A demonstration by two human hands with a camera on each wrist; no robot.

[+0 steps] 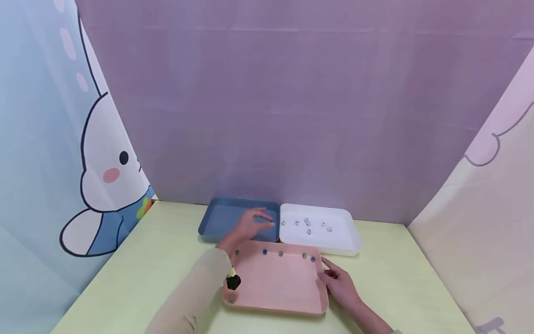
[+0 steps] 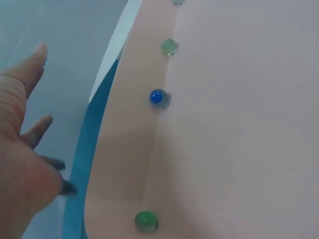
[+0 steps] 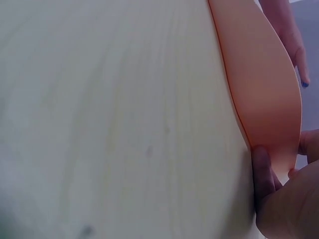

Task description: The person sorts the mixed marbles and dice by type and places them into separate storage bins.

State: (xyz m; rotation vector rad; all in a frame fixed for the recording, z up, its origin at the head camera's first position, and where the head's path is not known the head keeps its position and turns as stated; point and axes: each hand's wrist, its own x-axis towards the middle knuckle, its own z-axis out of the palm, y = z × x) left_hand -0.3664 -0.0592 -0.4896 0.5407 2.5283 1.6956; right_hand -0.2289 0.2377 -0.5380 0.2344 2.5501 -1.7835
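Observation:
Above the right part of the blue tray (image 1: 221, 218), my left hand (image 1: 247, 226) pinches a small blue marble (image 1: 272, 221) between thumb and finger. The other fingers of that hand (image 2: 25, 169) are spread in the left wrist view. My right hand (image 1: 343, 288) grips the right rim of the pink tray (image 1: 277, 283), fingers outside and thumb at the rim; the right wrist view shows this hand (image 3: 289, 199) against the tray wall (image 3: 264, 89). Along the pink tray's far side lie several marbles, among them a blue one (image 2: 159, 97) and a green one (image 2: 146, 221).
A white tray (image 1: 333, 241) with several clear marbles stands right of the blue tray, behind the pink one. Near the pink tray's front left corner lies another marble (image 1: 232, 301). All stand on a pale yellow table (image 1: 392, 269), with a purple curtain (image 1: 292, 116) behind.

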